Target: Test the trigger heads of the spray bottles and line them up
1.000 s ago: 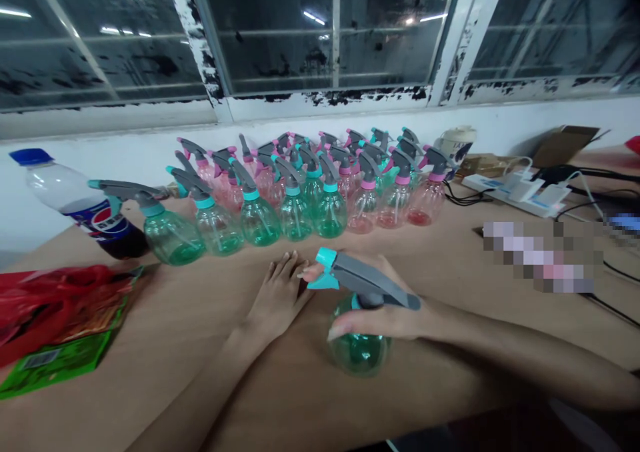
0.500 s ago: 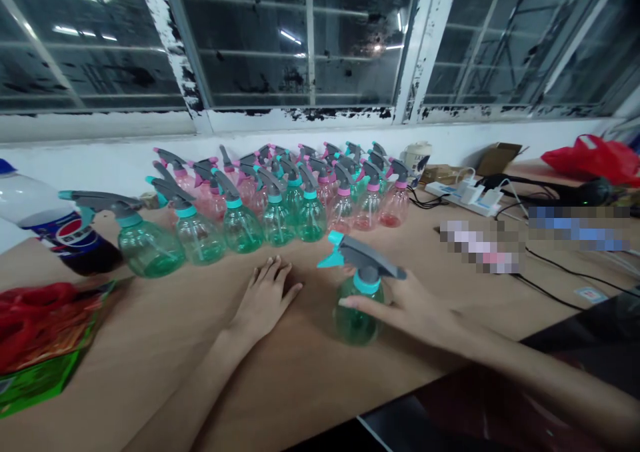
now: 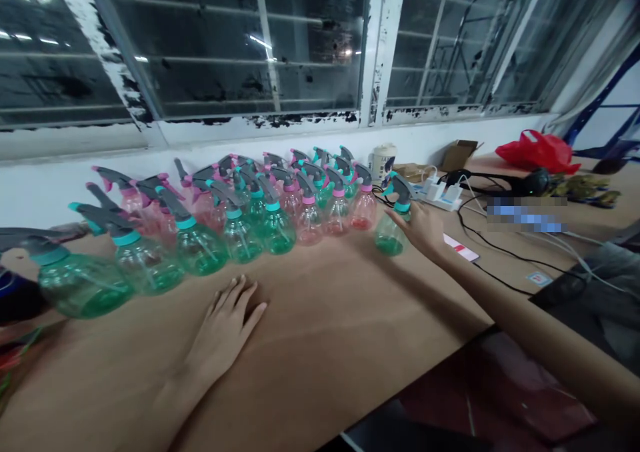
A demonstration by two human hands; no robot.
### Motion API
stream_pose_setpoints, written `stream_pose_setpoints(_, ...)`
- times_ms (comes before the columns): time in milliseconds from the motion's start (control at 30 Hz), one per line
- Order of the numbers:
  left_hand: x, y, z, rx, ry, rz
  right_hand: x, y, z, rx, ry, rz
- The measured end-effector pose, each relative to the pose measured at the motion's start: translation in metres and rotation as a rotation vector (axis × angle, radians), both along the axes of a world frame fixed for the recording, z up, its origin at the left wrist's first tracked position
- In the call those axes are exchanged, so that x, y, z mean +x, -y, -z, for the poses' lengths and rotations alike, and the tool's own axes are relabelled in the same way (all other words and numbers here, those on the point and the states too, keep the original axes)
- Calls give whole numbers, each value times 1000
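Observation:
My right hand (image 3: 423,229) is stretched out to the right end of the rows and is closed around a green spray bottle (image 3: 393,231) with a grey and teal trigger head. The bottle stands upright on the wooden table (image 3: 320,345), just right of a pink bottle (image 3: 363,207). Flat on the table lies my left hand (image 3: 225,329), fingers spread and holding nothing, in front of the green bottles (image 3: 200,245). Several green and pink spray bottles stand in rows along the wall.
A white power strip (image 3: 443,195) with plugs and black cables (image 3: 500,252) lies right of the bottles. Behind it are a white cup (image 3: 383,160), a cardboard box (image 3: 459,153) and a red bag (image 3: 537,151). A dark bottle's base (image 3: 15,299) shows at the far left.
My right hand carried the green spray bottle from the table's middle out to the right end of the rows. The view swung right. My left hand stayed flat.

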State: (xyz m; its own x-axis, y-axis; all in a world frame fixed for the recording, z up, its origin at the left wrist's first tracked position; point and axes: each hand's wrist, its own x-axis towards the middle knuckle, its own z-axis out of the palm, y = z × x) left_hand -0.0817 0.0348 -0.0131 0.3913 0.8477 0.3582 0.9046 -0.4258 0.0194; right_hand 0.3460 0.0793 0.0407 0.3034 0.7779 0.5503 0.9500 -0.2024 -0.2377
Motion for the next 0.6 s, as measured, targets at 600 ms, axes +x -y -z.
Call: stream_pose_setpoints(600, -6, 37, -11, -119, 53, -18, 1, -27, -23, -69, -148, 140)
